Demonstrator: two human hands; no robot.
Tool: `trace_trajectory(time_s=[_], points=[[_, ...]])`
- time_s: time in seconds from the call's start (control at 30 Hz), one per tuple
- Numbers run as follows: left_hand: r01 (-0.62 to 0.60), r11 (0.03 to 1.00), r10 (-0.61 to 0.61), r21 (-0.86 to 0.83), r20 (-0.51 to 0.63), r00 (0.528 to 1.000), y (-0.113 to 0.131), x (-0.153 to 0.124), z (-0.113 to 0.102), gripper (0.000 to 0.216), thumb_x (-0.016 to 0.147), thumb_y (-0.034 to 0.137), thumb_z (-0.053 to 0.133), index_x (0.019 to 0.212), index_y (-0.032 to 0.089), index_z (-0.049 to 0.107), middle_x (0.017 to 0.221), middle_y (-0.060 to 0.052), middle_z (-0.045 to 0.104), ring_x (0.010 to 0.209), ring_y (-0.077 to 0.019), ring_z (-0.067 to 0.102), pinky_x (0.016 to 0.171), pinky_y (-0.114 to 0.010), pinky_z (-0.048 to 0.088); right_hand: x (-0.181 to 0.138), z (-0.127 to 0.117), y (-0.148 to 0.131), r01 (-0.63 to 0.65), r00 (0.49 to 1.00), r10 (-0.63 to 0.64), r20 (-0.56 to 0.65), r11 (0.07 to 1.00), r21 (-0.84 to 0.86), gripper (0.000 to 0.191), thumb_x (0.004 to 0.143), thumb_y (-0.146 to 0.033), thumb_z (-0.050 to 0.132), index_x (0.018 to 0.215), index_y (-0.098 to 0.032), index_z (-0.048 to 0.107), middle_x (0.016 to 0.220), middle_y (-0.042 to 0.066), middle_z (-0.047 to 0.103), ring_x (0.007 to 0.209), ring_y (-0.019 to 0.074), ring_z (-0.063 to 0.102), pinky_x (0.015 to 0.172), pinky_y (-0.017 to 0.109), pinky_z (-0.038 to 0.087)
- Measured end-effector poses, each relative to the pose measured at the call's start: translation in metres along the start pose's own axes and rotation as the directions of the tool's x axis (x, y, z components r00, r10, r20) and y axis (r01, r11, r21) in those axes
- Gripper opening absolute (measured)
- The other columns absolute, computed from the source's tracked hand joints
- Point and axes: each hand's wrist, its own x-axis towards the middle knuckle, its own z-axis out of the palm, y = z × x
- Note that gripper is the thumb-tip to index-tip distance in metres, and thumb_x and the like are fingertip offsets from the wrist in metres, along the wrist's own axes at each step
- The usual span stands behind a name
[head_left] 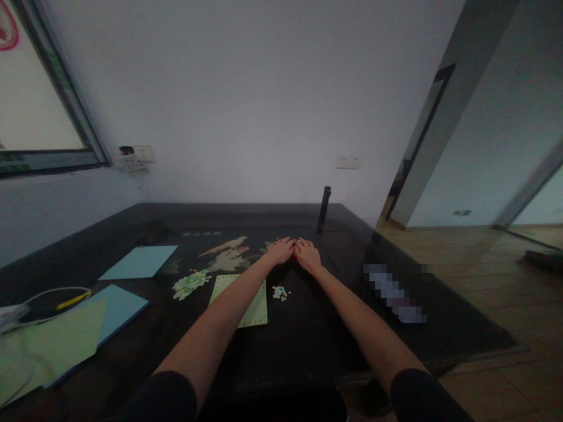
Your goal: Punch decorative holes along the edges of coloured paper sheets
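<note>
My left hand (280,252) and my right hand (308,255) meet over the dark table, fingertips close together. Between them shows a sliver of a small red object (295,252); both hands close around it, and its kind is mostly hidden. Below my left forearm lies a pale yellow-green sheet (257,308) with small holes along its edges. Just right of that sheet is a little heap of light paper bits (280,292). A larger pile of green, yellow and white paper bits (190,284) lies to the left.
Blue sheets (141,262) and a yellow-green sheet (61,346) lie at the left, near a clear item with a yellow strip (74,299). A black upright cylinder (324,210) stands at the back. A blurred-out long object (393,295) lies at the right.
</note>
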Motion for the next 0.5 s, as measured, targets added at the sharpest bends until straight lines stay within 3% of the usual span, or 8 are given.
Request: trace_trajectory(time_s=[0.3,0.5], points=[[0.052,0.997,-0.05,0.049,-0.046,0.998,-0.067,-0.049,-0.021,0.046,0.092,0.036,0.029,0.136,0.025,0.038,0.145,-0.007,0.037,0.128,-0.0226,0.04,0.104,-0.04,0.033,0.011,0.017,-0.072,0.129,0.991,-0.131,0.029,0.99,0.063,0.044,0.096,-0.037,0.024,0.128,-0.023,0.051,0.142,0.006,0.042,0.126,0.0233,0.036,0.1,0.04,0.032],[0.081,0.994,-0.074,0.069,-0.091,0.993,-0.106,-0.075,-0.029,0.046,0.092,0.033,0.028,0.134,0.018,0.041,0.141,-0.011,0.041,0.128,-0.0215,0.039,0.107,-0.037,0.03,0.018,0.03,-0.117,0.205,0.978,-0.208,0.026,0.975,0.079,0.044,0.096,-0.036,0.025,0.127,-0.022,0.053,0.141,0.006,0.043,0.126,0.0236,0.038,0.102,0.039,0.029]])
